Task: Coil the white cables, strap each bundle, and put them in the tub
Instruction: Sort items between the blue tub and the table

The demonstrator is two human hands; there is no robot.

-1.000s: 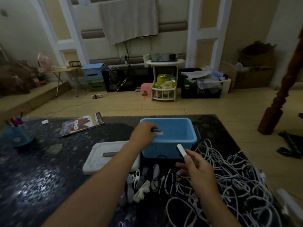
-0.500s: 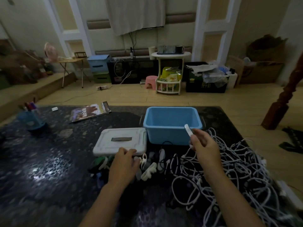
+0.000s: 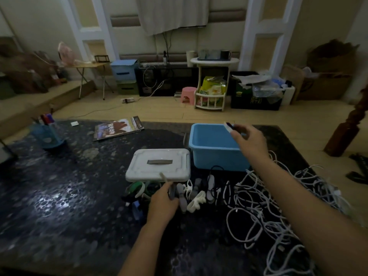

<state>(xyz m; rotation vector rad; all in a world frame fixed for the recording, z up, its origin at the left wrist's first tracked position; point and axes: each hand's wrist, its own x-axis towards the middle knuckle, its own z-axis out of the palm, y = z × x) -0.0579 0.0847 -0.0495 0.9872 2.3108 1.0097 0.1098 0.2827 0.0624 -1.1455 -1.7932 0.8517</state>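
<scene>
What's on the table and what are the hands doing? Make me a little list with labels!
Table: dark, speckled
Tub: blue, open, nothing seen inside
Lid: white, flat on the table left of the tub
Cables: white, loose tangle right of the straps
Straps: small pile in front of the lid
Left hand: pinches a strap at the pile
Right hand: holds a small white piece over the tub
Also: magazine, pen cup

Single head-worn view, forward and down, close over table [image 3: 59, 196] and hands.
</scene>
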